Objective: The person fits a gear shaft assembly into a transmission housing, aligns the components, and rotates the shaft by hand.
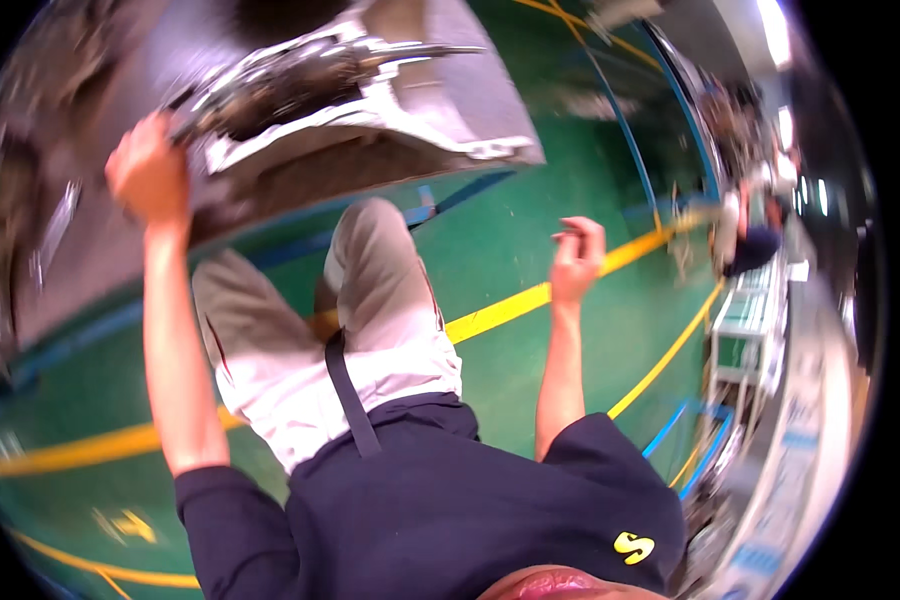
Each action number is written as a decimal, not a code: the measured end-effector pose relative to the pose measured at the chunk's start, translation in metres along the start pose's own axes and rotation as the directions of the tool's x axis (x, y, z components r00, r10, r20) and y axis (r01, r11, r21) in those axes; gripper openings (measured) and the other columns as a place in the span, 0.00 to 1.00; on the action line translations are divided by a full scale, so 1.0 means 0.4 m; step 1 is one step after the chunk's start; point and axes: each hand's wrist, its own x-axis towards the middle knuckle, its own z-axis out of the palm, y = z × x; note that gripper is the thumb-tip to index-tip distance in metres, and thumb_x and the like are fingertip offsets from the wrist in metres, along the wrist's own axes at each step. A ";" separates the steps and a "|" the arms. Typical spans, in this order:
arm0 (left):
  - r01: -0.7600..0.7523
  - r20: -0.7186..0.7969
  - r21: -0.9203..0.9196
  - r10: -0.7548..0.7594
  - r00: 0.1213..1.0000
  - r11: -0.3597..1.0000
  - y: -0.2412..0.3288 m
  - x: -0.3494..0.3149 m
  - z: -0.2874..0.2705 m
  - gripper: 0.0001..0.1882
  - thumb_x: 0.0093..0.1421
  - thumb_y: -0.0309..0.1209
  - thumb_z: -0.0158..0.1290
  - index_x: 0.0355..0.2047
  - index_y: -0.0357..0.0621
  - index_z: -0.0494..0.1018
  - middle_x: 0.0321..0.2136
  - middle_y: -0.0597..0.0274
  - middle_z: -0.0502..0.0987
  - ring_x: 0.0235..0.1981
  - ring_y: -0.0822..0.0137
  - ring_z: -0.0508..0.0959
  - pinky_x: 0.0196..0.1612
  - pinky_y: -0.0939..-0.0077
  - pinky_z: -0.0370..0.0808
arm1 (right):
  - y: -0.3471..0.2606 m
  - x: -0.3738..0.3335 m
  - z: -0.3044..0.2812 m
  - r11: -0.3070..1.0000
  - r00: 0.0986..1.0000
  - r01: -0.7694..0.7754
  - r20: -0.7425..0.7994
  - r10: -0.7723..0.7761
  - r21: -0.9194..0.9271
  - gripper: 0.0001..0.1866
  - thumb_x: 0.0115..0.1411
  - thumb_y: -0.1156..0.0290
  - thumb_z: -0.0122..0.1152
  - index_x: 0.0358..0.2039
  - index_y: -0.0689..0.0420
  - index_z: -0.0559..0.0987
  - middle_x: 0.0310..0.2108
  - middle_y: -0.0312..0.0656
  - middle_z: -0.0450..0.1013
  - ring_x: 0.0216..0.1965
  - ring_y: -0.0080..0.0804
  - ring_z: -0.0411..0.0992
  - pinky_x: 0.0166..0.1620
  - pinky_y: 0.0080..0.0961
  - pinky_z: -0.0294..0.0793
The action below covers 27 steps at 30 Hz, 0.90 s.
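On the bench at the upper left lies a long metal assembly [300, 95]. It has a dark brown cylindrical body, a pale cast frame around it and a thin rod [435, 50] sticking out to the right. My left hand [150, 178] is closed in a fist at the assembly's left end, against a dark piece there. Blur hides what the fingers grip. My right hand [578, 255] hangs in the air over the floor, apart from the bench, with its fingers loosely bent and nothing seen in it.
The brownish bench top [240, 205] has a blue frame edge [310, 240] before my knees. A blurred shiny strip [58, 225] lies on its left. Yellow lines [510, 312] cross the green floor. To the right are a white rack [750, 310] and a person [755, 235].
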 end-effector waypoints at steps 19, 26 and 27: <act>-0.085 -0.003 -0.147 0.085 0.996 0.985 -0.032 -0.029 -0.037 0.15 0.52 0.33 0.59 0.37 0.46 0.69 0.33 0.62 0.74 0.38 0.61 0.76 0.47 0.68 0.71 | -0.375 0.454 0.441 0.552 0.282 0.831 0.910 -0.305 -0.073 0.20 0.54 0.71 0.64 0.43 0.61 0.67 0.33 0.58 0.74 0.38 0.59 0.73 0.40 0.47 0.72; -0.084 0.298 -0.283 0.171 0.939 0.955 -0.056 0.049 -0.059 0.05 0.53 0.28 0.52 0.24 0.45 0.78 0.21 0.51 0.81 0.24 0.53 0.83 0.25 0.63 0.79 | -0.462 0.534 0.503 0.761 -0.040 0.645 0.991 0.130 -0.074 0.26 0.50 0.72 0.69 0.50 0.62 0.73 0.37 0.52 0.76 0.39 0.39 0.73 0.47 0.33 0.71; -0.054 0.373 -0.283 0.162 0.914 0.958 -0.062 0.058 -0.071 0.06 0.53 0.29 0.55 0.24 0.42 0.78 0.23 0.48 0.81 0.26 0.50 0.83 0.28 0.60 0.80 | -0.480 0.539 0.514 0.739 -0.075 0.668 0.980 0.183 -0.087 0.27 0.49 0.71 0.70 0.50 0.63 0.74 0.37 0.50 0.76 0.40 0.38 0.73 0.48 0.32 0.71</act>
